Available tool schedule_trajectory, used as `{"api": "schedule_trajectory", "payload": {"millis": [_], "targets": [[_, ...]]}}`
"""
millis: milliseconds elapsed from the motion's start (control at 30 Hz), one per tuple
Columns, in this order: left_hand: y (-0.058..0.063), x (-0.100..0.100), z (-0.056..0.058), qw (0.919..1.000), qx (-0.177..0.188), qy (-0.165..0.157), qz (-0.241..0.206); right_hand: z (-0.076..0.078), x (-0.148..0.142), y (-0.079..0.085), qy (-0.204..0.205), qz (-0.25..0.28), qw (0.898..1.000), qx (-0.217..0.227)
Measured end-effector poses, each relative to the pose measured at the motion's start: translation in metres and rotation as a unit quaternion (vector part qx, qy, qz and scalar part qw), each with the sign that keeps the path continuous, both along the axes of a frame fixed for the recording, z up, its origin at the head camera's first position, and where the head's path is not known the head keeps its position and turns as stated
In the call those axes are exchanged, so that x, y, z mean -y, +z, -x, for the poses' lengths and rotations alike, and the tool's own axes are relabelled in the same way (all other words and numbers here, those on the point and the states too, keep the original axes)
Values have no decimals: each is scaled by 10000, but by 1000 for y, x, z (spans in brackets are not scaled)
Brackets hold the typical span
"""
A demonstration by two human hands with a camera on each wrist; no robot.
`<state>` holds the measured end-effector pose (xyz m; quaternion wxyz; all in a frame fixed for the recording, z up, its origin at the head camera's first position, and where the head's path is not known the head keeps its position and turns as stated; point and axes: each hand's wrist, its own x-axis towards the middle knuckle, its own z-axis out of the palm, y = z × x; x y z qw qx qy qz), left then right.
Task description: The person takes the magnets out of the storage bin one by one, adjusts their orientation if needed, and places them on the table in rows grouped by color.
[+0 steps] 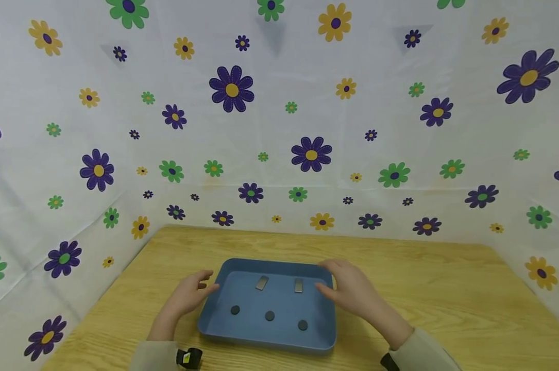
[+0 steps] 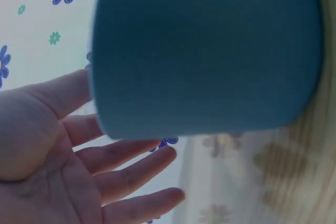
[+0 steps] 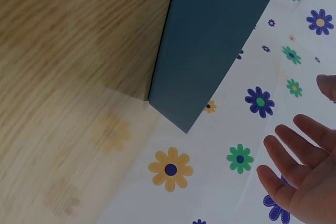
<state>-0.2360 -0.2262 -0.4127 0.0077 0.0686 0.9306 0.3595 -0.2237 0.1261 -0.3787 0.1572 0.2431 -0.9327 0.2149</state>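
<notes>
A shallow blue tray (image 1: 279, 300) lies on the table, with two small grey rectangular pieces (image 1: 261, 283) towards its back and three dark round discs (image 1: 270, 315) across its front half. My left hand (image 1: 186, 294) is at the tray's left side, fingers extended and spread. In the left wrist view the tray's wall (image 2: 210, 61) hides the tips of the thumb and a finger; contact cannot be made out. Over the right rim hovers my right hand (image 1: 353, 288), its fingers loosely bent. The right wrist view shows that hand (image 3: 307, 169) apart from the tray, holding nothing.
The tray stands on a wood-grain table (image 1: 446, 304). White sheeting (image 1: 270, 129) printed with purple, green and yellow flowers surrounds the table at the back and both sides. A black strap with a small device (image 1: 189, 358) is on the left wrist.
</notes>
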Motion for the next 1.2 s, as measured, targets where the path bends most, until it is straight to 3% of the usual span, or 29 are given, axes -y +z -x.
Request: {"api": "schedule_trajectory", "payload": {"millis": [267,400,800,1200], "targets": [[-5,6,0,9945,797,-114,-666,18,11,-3,103,192,9980,586],[-10,10,2,9912,968,-178,-888,29,15,-8,234,219,9970,702],[-12,12,2,9854,1203,-304,-1164,56,24,-29,500,-86,9903,1290],[-13,13,4,9841,1206,-458,-1218,62,38,-44,781,-717,9830,1500]]}}
